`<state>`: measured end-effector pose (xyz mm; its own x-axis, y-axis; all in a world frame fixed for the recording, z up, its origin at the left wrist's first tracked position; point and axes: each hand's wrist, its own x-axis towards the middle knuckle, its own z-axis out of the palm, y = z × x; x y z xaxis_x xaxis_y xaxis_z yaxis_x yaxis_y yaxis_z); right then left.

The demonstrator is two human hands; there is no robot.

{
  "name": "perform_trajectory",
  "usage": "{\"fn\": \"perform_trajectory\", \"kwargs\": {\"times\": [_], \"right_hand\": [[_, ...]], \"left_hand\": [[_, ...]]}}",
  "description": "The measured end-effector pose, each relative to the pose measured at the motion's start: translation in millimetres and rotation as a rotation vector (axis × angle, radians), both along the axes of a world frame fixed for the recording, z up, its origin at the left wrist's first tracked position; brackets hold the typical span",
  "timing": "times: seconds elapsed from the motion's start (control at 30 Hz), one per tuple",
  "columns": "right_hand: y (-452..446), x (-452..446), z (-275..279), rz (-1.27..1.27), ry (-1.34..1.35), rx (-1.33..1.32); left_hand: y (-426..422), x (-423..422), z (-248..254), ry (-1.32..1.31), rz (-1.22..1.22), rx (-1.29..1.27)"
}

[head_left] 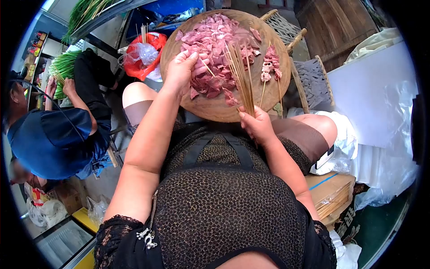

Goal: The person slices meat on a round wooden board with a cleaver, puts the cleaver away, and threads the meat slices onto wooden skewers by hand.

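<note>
A round wooden board (179, 102) lies across the front of my knees, with a large pile of sliced raw meat (210, 33) on it. My right hand (257, 124) is closed round a bundle of thin wooden skewers (239, 71) that stand upright over the board's near edge. A small piece of meat (230, 97) is beside the bundle. At the pile's left edge, my left hand (182, 69) pinches a single thin skewer (207, 67). Skewers threaded with meat (270, 65) rest on the board's right side.
At the left, a person in blue (58, 134) handles green vegetables (65, 65). Behind the board's left side is a red plastic bag (134, 58). Woven stools (313, 83) stand at right, near a white surface (367, 98) and a cardboard box (327, 190).
</note>
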<state>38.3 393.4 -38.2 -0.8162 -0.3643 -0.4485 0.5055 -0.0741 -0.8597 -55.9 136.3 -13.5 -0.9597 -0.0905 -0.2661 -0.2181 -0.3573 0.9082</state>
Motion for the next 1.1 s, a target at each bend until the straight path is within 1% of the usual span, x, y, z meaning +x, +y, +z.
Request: {"fn": "perform_trajectory", "kwargs": {"times": [0.03, 0.23, 0.53, 0.77, 1.0, 1.1], "right_hand": [[-0.4, 0.3, 0.6, 0.004, 0.0, 0.014], [0.9, 0.9, 1.1, 0.014, 0.002, 0.02], [1.5, -0.4, 5.5, 0.039, -0.035, 0.092], [2.0, 0.3, 7.0, 0.007, 0.018, 0.053], [2.4, 2.2, 7.9, -0.028, 0.018, 0.063], [3.7, 0.9, 4.2, -0.029, 0.039, 0.071]], "left_hand": [[3.0, 1.8, 2.0, -0.013, 0.029, 0.054], [5.7, 2.8, -0.2, 0.045, 0.042, 0.14], [5.9, 4.9, 2.4, 0.003, 0.03, 0.154], [7.8, 7.6, 8.3, -0.06, 0.031, 0.182], [14.9, 11.4, 4.5, -0.09, -0.016, 0.157], [15.7, 14.8, 11.8, -0.091, -0.062, 0.162]]}}
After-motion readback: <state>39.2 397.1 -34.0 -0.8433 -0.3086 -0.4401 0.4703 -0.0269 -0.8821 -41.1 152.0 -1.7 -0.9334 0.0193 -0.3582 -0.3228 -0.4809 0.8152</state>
